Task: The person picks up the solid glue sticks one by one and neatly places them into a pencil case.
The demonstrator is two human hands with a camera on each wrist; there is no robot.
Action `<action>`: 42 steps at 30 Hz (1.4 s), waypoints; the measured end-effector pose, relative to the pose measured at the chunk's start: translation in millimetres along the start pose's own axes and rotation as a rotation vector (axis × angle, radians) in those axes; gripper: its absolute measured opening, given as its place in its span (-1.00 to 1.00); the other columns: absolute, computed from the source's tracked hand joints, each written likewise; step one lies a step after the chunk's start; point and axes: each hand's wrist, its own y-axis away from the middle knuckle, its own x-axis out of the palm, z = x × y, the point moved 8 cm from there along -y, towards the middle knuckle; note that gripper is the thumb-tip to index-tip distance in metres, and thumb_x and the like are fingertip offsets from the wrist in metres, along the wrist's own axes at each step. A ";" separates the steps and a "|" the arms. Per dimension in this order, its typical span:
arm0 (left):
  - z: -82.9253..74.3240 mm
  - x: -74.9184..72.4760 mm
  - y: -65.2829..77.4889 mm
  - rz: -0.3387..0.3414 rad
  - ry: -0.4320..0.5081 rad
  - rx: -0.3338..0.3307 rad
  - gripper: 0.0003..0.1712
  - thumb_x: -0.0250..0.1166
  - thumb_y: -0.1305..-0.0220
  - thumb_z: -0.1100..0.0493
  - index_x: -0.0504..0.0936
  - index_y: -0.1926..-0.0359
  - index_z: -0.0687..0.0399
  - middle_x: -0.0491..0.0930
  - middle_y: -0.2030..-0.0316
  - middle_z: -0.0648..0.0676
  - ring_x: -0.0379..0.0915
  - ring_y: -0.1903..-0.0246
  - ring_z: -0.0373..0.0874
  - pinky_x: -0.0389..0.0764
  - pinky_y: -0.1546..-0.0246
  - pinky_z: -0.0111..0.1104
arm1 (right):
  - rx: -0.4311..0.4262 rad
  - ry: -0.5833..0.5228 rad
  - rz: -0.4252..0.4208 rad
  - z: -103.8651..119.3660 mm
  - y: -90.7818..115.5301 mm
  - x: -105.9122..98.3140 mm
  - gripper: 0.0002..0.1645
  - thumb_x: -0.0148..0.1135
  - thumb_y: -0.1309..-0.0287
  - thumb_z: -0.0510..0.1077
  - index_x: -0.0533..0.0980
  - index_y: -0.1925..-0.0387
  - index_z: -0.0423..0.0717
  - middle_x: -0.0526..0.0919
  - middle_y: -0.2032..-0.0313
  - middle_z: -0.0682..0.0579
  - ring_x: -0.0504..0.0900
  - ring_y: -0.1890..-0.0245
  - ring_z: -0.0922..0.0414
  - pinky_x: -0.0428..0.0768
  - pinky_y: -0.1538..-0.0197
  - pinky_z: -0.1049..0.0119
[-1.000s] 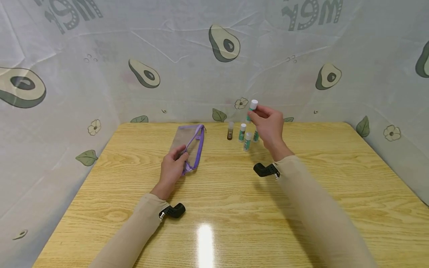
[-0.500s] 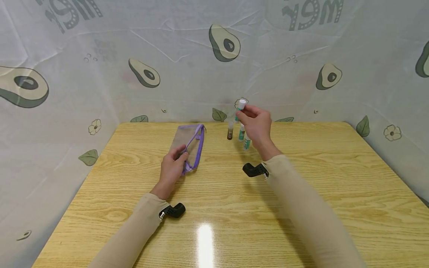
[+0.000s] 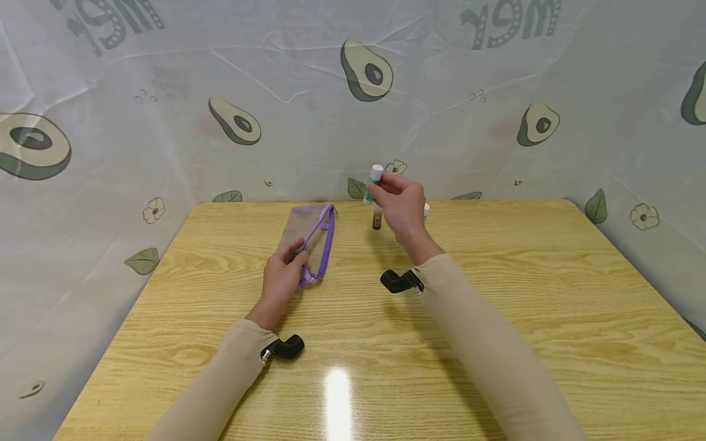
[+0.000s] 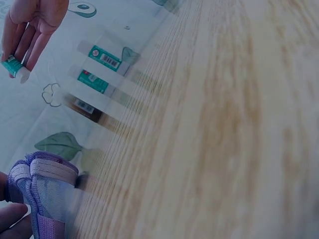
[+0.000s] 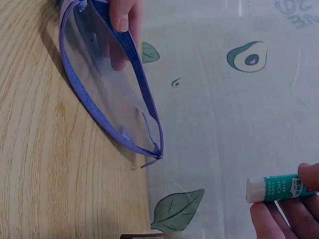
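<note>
Where right grip (image 3: pixel 404 202) pinches, glue stick (image 5: pixel 280 187), tilted

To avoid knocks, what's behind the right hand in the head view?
A capped stick peeks out right of the right hand, a pale sliver left of its wrist; the rest is covered. The left wrist view shows two green sticks standing.

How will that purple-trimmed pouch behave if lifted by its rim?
The pouch is probably floppy: its translucent walls look thin. No contents show, so it's likely light. Its gaping mouth may sag if the left hand releases the edge.
</note>
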 end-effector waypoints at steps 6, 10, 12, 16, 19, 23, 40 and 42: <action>1.1 -0.2 0.1 -0.003 0.010 0.003 -0.47 0.14 -0.63 0.11 0.46 -0.52 0.01 0.44 -0.51 0.10 0.29 -0.55 0.00 0.34 -0.57 -0.06 | 0.005 0.003 0.000 -0.3 0.5 4.4 -0.50 0.42 -0.37 -0.18 0.63 -0.28 -0.24 0.76 -0.15 -0.22 0.78 -0.12 0.00 0.74 -0.18 0.25; 1.4 -0.1 0.4 -0.003 0.007 0.004 -0.47 0.13 -0.63 0.12 0.45 -0.53 0.01 0.43 -0.52 0.10 0.28 -0.56 0.00 0.32 -0.59 -0.07 | 0.015 0.014 -0.001 -0.1 1.5 6.9 -0.50 0.43 -0.36 -0.16 0.63 -0.28 -0.21 0.76 -0.14 -0.19 0.77 -0.12 0.00 0.75 -0.17 0.26; 1.2 0.1 0.6 -0.004 0.005 0.007 -0.46 0.13 -0.62 0.12 0.45 -0.53 0.02 0.43 -0.53 0.10 0.27 -0.57 0.00 0.31 -0.59 -0.07 | 0.018 0.016 0.000 -0.2 1.8 8.6 -0.49 0.43 -0.36 -0.16 0.64 -0.28 -0.21 0.76 -0.14 -0.19 0.76 -0.13 0.00 0.75 -0.16 0.26; 0.4 -0.2 1.1 -0.008 -0.001 0.012 -0.46 0.13 -0.62 0.13 0.45 -0.53 0.03 0.43 -0.53 0.11 0.26 -0.57 0.00 0.30 -0.60 -0.08 | 0.016 0.022 0.005 -0.1 1.9 12.7 -0.51 0.44 -0.35 -0.16 0.65 -0.27 -0.21 0.76 -0.14 -0.18 0.75 -0.15 0.00 0.75 -0.16 0.25; 0.0 -0.1 1.5 -0.008 -0.008 0.012 -0.46 0.12 -0.63 0.13 0.45 -0.53 0.03 0.42 -0.53 0.11 0.26 -0.57 0.01 0.30 -0.60 -0.07 | 0.006 0.037 0.008 0.1 1.8 15.7 -0.53 0.45 -0.35 -0.16 0.66 -0.24 -0.22 0.77 -0.13 -0.18 0.75 -0.13 0.01 0.75 -0.15 0.25; 0.1 0.3 1.5 -0.010 -0.010 0.008 -0.46 0.12 -0.63 0.12 0.45 -0.53 0.02 0.43 -0.53 0.11 0.28 -0.56 0.00 0.32 -0.58 -0.05 | -0.008 0.063 0.014 -1.7 1.3 19.7 -0.56 0.45 -0.34 -0.16 0.68 -0.20 -0.22 0.79 -0.10 -0.17 0.76 -0.09 0.03 0.75 -0.14 0.24; 1.6 -0.2 0.5 -0.022 -0.001 0.002 -0.47 0.14 -0.62 0.11 0.48 -0.51 0.02 0.45 -0.51 0.13 0.30 -0.54 0.00 0.35 -0.57 -0.06 | 0.007 0.090 0.047 -6.5 1.4 34.1 -0.56 0.42 -0.37 -0.14 0.66 -0.22 -0.21 0.79 -0.09 -0.17 0.75 -0.09 0.01 0.71 -0.08 0.27; 2.0 -0.4 0.5 -0.020 0.000 0.004 -0.47 0.15 -0.62 0.11 0.48 -0.51 0.02 0.45 -0.51 0.12 0.30 -0.54 0.00 0.35 -0.57 -0.06 | 0.006 0.097 0.050 -7.2 1.2 35.8 -0.56 0.42 -0.38 -0.14 0.66 -0.23 -0.20 0.79 -0.08 -0.16 0.75 -0.09 0.01 0.72 -0.09 0.25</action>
